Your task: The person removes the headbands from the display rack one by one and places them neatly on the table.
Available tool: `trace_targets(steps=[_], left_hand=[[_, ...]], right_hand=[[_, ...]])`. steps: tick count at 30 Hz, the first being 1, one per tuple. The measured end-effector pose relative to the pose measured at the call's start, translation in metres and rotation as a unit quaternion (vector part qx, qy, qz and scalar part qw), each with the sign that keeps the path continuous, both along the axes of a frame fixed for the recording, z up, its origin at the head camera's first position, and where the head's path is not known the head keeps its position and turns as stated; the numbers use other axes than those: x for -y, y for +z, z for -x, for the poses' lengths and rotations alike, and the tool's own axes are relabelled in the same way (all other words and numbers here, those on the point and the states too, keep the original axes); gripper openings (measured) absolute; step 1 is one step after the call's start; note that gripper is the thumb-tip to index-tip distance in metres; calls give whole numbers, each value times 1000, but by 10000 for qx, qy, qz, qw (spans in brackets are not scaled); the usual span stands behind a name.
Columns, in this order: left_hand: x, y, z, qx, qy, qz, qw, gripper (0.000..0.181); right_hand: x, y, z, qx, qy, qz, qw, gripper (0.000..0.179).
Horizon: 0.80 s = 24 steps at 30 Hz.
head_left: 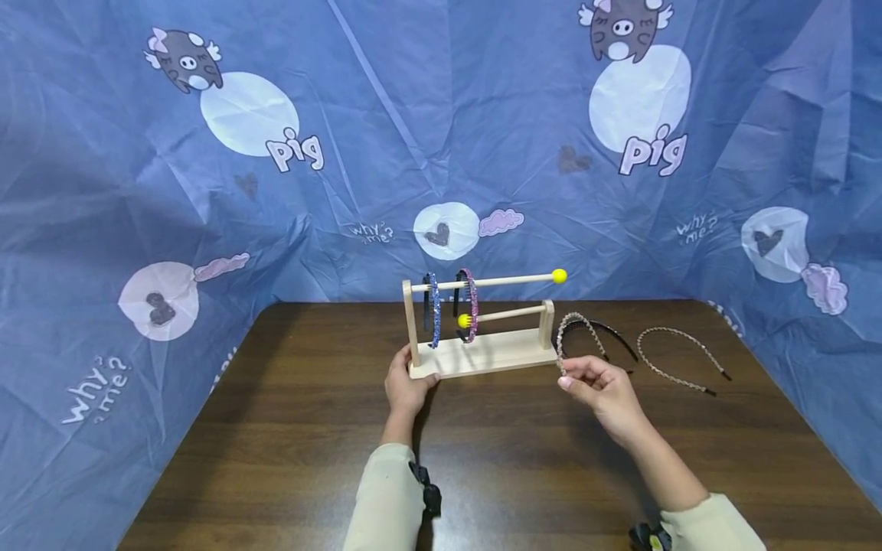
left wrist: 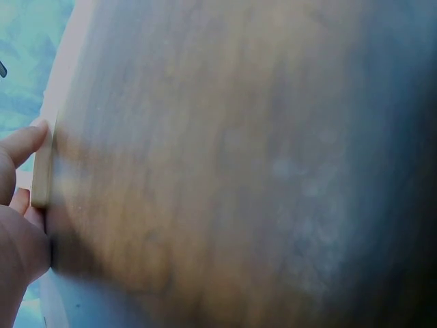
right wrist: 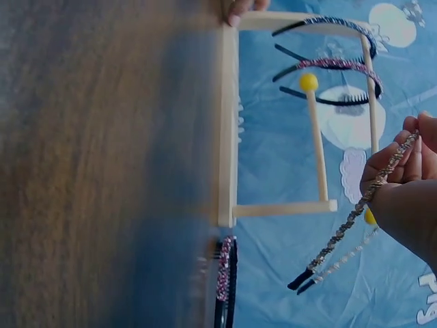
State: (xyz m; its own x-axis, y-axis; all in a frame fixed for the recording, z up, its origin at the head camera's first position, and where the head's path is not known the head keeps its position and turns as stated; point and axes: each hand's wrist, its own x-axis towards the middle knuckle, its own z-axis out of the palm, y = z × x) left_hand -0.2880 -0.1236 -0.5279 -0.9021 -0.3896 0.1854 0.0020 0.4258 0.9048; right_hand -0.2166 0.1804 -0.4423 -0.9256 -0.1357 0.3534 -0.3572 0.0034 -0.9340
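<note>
A pale wooden headband rack (head_left: 492, 350) with two rods stands on the table. My left hand (head_left: 406, 386) grips the left end of its base, thumb at the front edge; the left wrist view catches only part of this hand (left wrist: 17, 198). Near the rack's right end, my right hand (head_left: 606, 394) pinches a gold beaded headband (head_left: 577, 317) between thumb and fingers. In the right wrist view this headband's dark tips point down. A blue glittery headband (head_left: 436, 310) and a pink one (head_left: 472, 302) hang over the upper rod (head_left: 513, 281).
To the right, another beaded headband (head_left: 671, 376) lies on the brown table (head_left: 524, 459). A dark headband (head_left: 620, 338) rests behind the held one. Yellow balls cap the upper rod (head_left: 560, 275) and lower rod (head_left: 465, 321). Blue printed cloth (head_left: 386, 176) surrounds the table's back and sides.
</note>
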Motion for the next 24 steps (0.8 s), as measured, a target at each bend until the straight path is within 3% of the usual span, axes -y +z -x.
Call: trace_targets(steps=[7,14,24], left_hand=[[0,0,0,16,6,8,10000,75],[1,-2,1,-10,-6,75,10000,75],[0,-1,0,-50,-2,76,10000,75]], right_hand=[[13,1,-11,119,462,-836,9954,19],[23,-17,-10,247,1058,-1234,9864,18],[38,-19,-11,396,1234,-1754,9759,24]])
